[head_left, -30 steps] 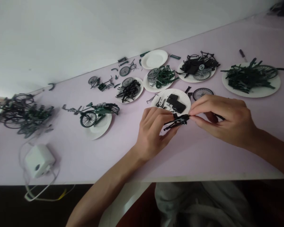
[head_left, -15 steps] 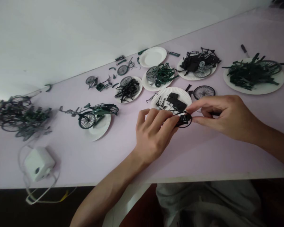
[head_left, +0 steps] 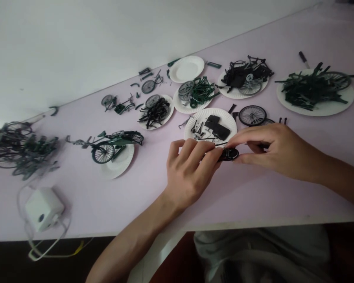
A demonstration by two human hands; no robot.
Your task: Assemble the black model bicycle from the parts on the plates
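Note:
A small black bicycle part with a rounded, wheel-like edge is held between my two hands, low over the table. My left hand is closed round its left side, the fingers curled and hiding much of it. On its right end press the thumb and index finger of my right hand. Just beyond my hands, a white paper plate bears black flat pieces and small rods. A loose black wheel lies beyond my right hand, with another wheel partly hidden behind the knuckles.
Plates of dark bicycle parts stand across the back and right. At the left are a model bicycle over a plate, a pile of bicycles and a white box with cables. A screwdriver lies at back right.
The black part has tilted, its round edge looking flatter now. My hands have shifted slightly; the view has moved a little, so the table's contents sit further left.

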